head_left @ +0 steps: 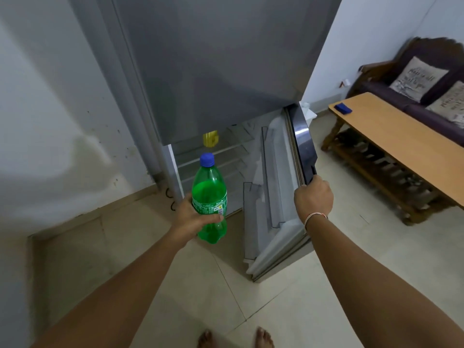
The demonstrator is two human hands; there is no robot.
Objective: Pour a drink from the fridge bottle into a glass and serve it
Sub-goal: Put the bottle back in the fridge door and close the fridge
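Observation:
A green plastic bottle (209,197) with a blue cap and green liquid is held upright in front of the open fridge. My left hand (192,218) is wrapped around its labelled middle. My right hand (313,197) grips the outer edge of the lower fridge door (277,194), which stands open to the right. The grey fridge (213,66) fills the upper middle; its lower compartment shows bare glass shelves and a yellow item (210,139) at the back. No glass is in view.
A long wooden table (401,136) with a small blue object (344,108) stands to the right, a dark sofa with cushions (421,79) behind it. A white wall lies to the left. Pale floor tiles surround my bare feet (236,337).

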